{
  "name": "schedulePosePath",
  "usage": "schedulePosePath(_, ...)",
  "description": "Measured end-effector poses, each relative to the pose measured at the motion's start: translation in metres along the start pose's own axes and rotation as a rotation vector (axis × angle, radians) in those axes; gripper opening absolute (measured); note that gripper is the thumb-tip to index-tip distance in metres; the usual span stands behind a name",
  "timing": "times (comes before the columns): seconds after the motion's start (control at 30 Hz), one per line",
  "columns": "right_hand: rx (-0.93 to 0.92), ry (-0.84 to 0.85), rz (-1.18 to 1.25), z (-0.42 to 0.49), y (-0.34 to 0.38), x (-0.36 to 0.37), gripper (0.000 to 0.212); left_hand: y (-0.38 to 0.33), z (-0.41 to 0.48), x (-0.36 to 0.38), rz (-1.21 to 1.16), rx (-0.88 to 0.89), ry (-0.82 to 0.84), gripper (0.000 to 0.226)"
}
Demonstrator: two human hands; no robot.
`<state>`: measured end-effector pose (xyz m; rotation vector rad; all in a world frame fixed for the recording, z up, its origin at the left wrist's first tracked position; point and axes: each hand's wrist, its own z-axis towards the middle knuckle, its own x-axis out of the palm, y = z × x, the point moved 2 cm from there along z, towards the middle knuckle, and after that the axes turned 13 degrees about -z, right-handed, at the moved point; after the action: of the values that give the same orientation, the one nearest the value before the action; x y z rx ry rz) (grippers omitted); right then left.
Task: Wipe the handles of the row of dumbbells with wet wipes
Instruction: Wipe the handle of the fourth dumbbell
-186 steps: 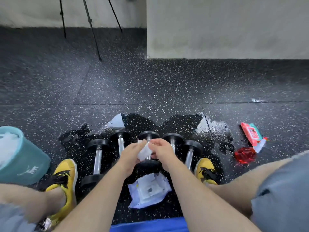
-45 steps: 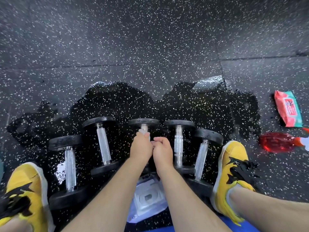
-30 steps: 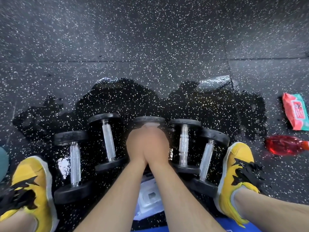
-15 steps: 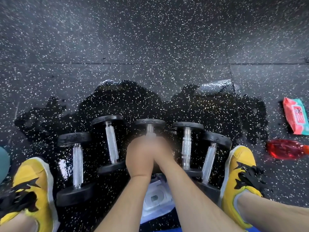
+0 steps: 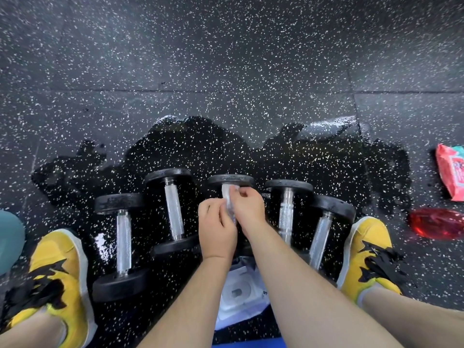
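Several black dumbbells with silver knurled handles lie side by side on the wet floor. Both hands are over the middle dumbbell (image 5: 231, 180), whose handle they hide. A white wet wipe (image 5: 228, 198) is pinched between my left hand (image 5: 217, 228) and my right hand (image 5: 247, 207), its top edge reaching the far weight plate. The far-left dumbbell (image 5: 123, 241), the one beside it (image 5: 173, 209) and two on the right (image 5: 286, 212) (image 5: 324, 234) lie untouched. A white wipes pack (image 5: 238, 295) sits under my forearms.
Yellow shoes flank the row, left (image 5: 52, 280) and right (image 5: 366, 254). A dark puddle (image 5: 213, 146) spreads behind the dumbbells. At the right lie a red-green wipes packet (image 5: 450, 175) and a red bottle (image 5: 437, 223). A teal container (image 5: 10, 242) is at the left edge.
The hands, earlier clasped round the middle handle and sliding along it, have loosened. The wipe now shows between the fingers near the far plate. The camera tilted down since the earliest frame.
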<state>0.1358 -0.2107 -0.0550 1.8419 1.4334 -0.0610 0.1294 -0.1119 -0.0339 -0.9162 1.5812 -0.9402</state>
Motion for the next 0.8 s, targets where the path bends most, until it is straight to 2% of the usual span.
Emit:
schedulePosePath(0.07, 0.014, -0.029, 0.005, -0.005, -0.003, 0.000, 0.021, 0.002, 0.001, -0.001, -0.015, -0.029, -0.024, 0.018)
schedulePosePath(0.17, -0.025, -0.071, -0.108, -0.014, -0.014, 0.003, 0.019, 0.004, 0.004, -0.005, -0.023, -0.039, -0.041, 0.015)
schedulePosePath(0.33, -0.068, -0.182, -0.103, -0.006, 0.006, 0.002, 0.034, 0.003, 0.004, -0.005, -0.029, -0.049, -0.034, 0.017)
schedulePosePath(0.47, -0.089, -0.213, -0.125, -0.016, -0.005, -0.001, 0.040, 0.004, 0.004, -0.004, -0.020, -0.014, -0.008, 0.020)
schedulePosePath(0.57, -0.091, -0.196, -0.137, -0.019, -0.007, 0.002, 0.047, 0.005, 0.005, -0.004, -0.015, -0.053, -0.002, 0.023)
schedulePosePath(0.7, -0.118, -0.157, -0.204, -0.012, 0.009, -0.001, 0.043, 0.001, 0.003, -0.003, -0.022, -0.115, 0.077, 0.033)
schedulePosePath(0.8, -0.060, -0.077, -0.116, -0.015, -0.005, -0.007, 0.041, -0.003, 0.006, 0.003, 0.009, -0.164, 0.126, 0.031)
